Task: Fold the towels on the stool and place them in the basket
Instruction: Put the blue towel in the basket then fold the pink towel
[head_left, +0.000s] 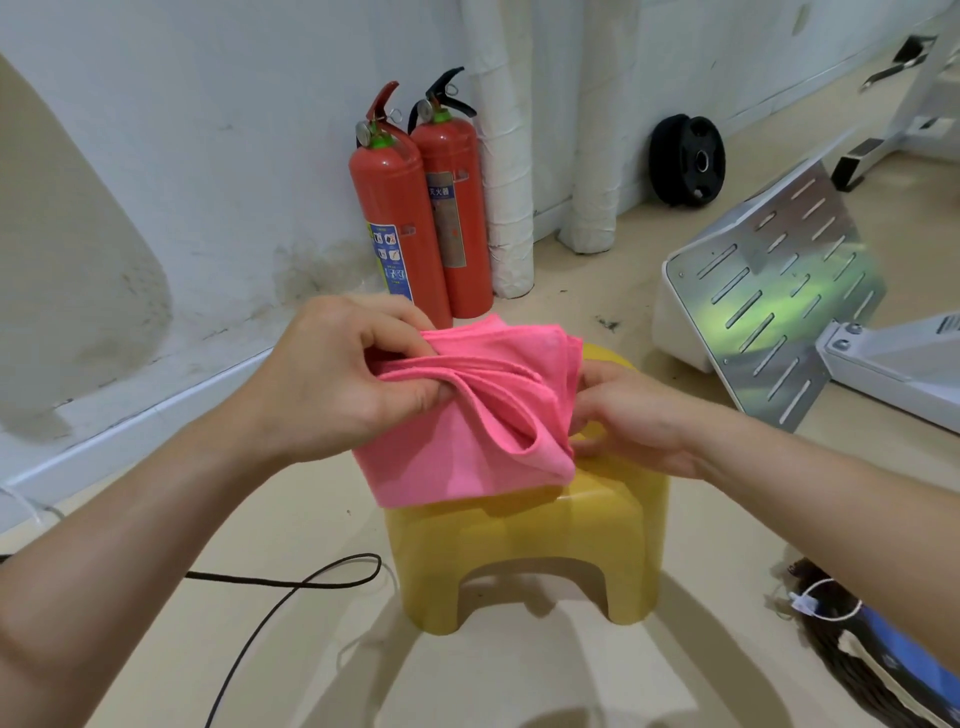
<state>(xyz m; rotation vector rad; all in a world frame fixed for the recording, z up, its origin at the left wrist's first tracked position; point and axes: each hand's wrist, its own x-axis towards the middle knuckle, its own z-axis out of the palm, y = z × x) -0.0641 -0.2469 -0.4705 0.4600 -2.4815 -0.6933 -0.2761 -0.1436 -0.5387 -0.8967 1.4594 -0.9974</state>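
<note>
Here both hands (332, 379) (634, 415) pinch the pink towel's (467, 415) folded edges.

Pink towel (467, 441) bunched in folds, draped over yellow stool (524, 545), basket (852, 670) lower right

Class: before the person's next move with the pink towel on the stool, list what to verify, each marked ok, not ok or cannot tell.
1. Left hand grips the pink towel: ok.
2. Right hand holds the towel's opposite edge: ok, though its fingertips are hidden.
3. Towel supported on the yellow stool: ok.
4. Towel lying flat and neatly folded: not ok, the layers are bunched.
5. Room in the basket: cannot tell, as only its edge shows at the lower right.
</note>
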